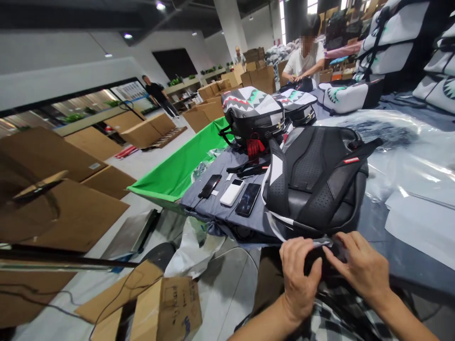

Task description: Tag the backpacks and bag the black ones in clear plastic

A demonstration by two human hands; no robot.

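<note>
A black backpack (302,166) lies on the table with its padded back panel and shoulder straps facing up. At its near end, by the table's edge, my left hand (298,274) has its fingers closed on a thin, shiny grey piece (322,242) that looks like plastic film or trim. My right hand (364,267) is just to the right, thumb and fingers bent in a pinch at the same end; what lies between them is hard to make out. Left of the backpack are a white power bank (232,192), a dark phone (248,200) and a smaller black device (210,186).
Shark-patterned backpacks (252,113) stand behind, with more stacked at right. Clear plastic bags (408,151) and white sheets (423,227) cover the table's right side. A green-lined bin (181,161) adjoins the left edge. Cardboard boxes (177,303) occupy the floor. A co-worker (307,59) works across the table.
</note>
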